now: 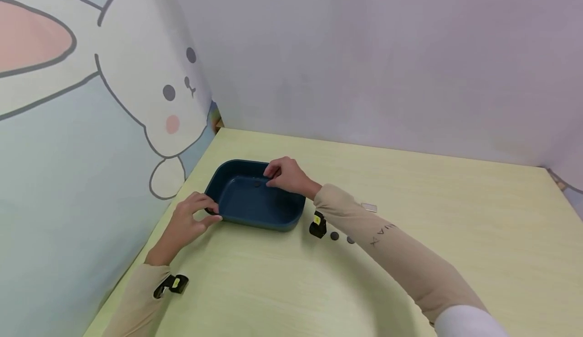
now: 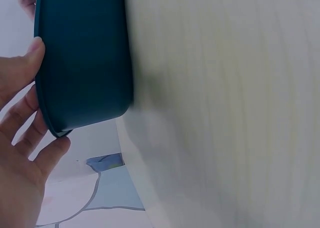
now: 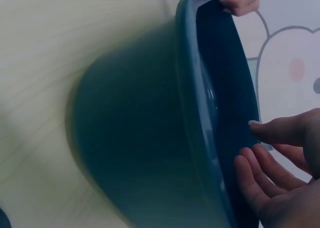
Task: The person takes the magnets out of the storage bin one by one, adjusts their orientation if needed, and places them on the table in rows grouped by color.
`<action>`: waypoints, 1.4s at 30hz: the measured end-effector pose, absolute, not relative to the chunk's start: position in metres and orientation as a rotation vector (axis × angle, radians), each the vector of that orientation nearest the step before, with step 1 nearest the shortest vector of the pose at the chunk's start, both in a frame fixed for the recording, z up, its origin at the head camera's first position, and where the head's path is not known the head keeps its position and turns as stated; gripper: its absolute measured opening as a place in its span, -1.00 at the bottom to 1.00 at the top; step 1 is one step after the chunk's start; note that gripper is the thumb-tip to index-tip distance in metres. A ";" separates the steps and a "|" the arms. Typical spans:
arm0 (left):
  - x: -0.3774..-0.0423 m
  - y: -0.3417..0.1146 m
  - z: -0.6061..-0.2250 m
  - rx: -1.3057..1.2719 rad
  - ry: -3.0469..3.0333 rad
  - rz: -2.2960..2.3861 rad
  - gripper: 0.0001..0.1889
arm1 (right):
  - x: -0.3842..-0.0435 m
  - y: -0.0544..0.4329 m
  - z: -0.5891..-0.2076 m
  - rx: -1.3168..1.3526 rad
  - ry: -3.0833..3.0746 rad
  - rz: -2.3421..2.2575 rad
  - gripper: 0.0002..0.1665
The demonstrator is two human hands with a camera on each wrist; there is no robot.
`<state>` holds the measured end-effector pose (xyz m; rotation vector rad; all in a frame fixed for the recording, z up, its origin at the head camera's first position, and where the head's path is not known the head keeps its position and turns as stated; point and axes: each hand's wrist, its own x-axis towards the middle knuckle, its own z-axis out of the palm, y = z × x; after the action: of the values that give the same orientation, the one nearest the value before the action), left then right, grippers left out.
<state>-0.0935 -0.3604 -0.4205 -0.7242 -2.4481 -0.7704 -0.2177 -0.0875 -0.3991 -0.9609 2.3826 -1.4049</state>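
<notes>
A dark blue rectangular basin (image 1: 255, 223) with rounded corners stands on the table. My left hand (image 1: 188, 220) grips its rim at the near left corner; the left wrist view shows the thumb on the outer side and other fingers behind the rim (image 2: 41, 93). Over the far right part of the basin hovers my right hand (image 1: 288, 176), fingers bent loosely. In the right wrist view a gap shows between its thumb (image 3: 272, 130) and fingers, with nothing seen between them. A small dark piece (image 1: 257, 184) lies inside the basin, below the right fingertips.
Two small dark discs (image 1: 334, 236) lie on the pale table (image 1: 255, 281), right of the basin, one partly behind the right sleeve. Beyond that forearm is a small light rectangular object (image 1: 369, 207). A rabbit-printed wall (image 1: 150, 74) borders the table's left side.
</notes>
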 end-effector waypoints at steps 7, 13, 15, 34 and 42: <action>-0.094 -0.360 -0.420 -0.711 -2.457 -0.771 -0.71 | -0.224 -0.102 -0.405 -0.975 2.439 -1.324 -0.78; -0.095 -0.359 -0.420 -0.714 -2.454 -0.781 -0.71 | -0.225 -0.112 -0.404 -1.037 2.472 -1.234 -0.80; -0.095 -0.359 -0.420 -0.711 -2.459 -0.779 -0.71 | -0.224 -0.116 -0.403 -1.053 2.485 -1.180 -0.80; -0.093 -0.360 -0.418 -0.681 -2.483 -0.781 -0.74 | -0.227 -0.145 -0.394 -1.075 2.571 -0.521 -0.64; -0.093 -0.360 -0.417 -0.667 -2.497 -0.786 -0.74 | -0.234 -0.154 -0.385 -1.140 2.526 -0.363 -0.80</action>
<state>-0.0932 -0.3600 -0.4171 -0.6673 -2.4972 -0.7855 -0.2339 -0.1539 -0.3854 -1.1399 2.5261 -0.3628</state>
